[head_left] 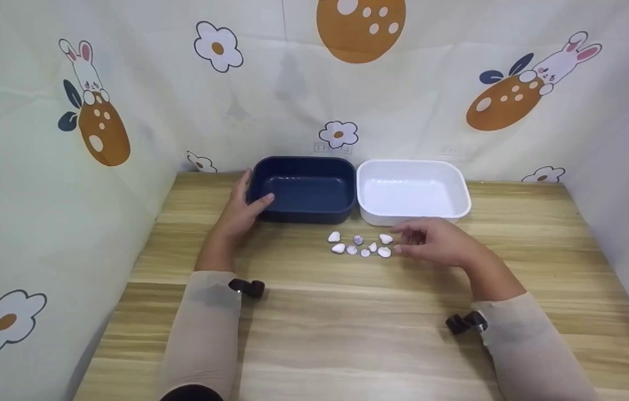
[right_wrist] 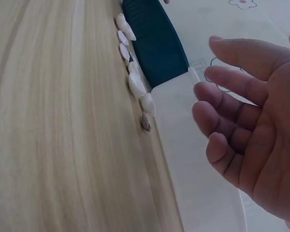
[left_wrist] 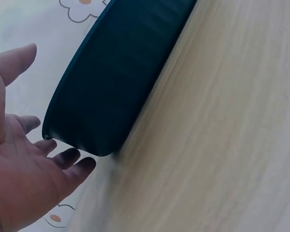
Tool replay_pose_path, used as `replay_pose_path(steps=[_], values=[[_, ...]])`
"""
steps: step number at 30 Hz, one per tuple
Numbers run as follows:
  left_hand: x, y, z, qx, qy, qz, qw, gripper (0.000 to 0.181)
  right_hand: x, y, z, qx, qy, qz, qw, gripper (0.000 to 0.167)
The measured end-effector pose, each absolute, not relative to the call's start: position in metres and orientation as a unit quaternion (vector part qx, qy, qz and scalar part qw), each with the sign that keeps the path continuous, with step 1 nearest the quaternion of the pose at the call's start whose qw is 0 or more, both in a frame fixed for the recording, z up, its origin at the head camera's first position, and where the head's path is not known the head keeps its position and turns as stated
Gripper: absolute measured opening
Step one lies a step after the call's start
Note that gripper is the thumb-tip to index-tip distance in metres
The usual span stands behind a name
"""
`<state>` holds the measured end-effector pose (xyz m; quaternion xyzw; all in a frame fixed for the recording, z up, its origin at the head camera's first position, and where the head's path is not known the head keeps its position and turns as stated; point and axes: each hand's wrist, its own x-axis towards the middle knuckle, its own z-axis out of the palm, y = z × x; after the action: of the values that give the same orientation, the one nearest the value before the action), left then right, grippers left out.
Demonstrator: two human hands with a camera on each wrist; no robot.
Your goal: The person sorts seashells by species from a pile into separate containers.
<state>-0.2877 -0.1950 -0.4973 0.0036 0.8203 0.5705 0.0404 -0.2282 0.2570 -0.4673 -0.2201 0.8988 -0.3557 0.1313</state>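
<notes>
Several small white and purplish seashells [head_left: 352, 250] lie on the table in front of two bins. My left hand [head_left: 240, 210] is at the left end of the navy blue bin [head_left: 309, 216], thumb spread from the other fingers. In the left wrist view its fingers lie close to the bin's end wall; whether they touch it I cannot tell. My right hand [head_left: 436, 241] hovers just right of the shells, before the white bin [head_left: 414, 211]. Its fingers are loosely bent with nothing visible between them. A darker brownish shell [right_wrist: 145, 122] shows at the near end of the row in the right wrist view.
Both bins stand side by side against the back curtain [head_left: 281, 111], printed with flowers and rabbits. Similar cloth hangs at the left and right of the wood-grain table [head_left: 348, 334]. Each wrist carries a small black camera mount [head_left: 247, 288].
</notes>
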Motion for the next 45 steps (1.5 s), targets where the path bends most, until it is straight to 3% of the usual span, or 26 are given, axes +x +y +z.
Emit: replay_pose_path(steps=[8, 26, 45], values=[[-0.291, -0.198, -0.504, -0.003, 0.755, 0.653, 0.057, 0.101, -0.232, 0.259, -0.476, -0.225, 0.893, -0.363, 0.144, 0.039], [-0.293, -0.201, -0.512, -0.023, 0.750, 0.656, 0.082, 0.099, -0.234, 0.261, -0.485, -0.224, 0.899, -0.340, 0.161, 0.041], [-0.291, -0.201, -0.511, -0.014, 0.749, 0.657, 0.079, 0.100, -0.243, 0.258, -0.505, -0.201, 0.919, -0.318, 0.115, 0.016]])
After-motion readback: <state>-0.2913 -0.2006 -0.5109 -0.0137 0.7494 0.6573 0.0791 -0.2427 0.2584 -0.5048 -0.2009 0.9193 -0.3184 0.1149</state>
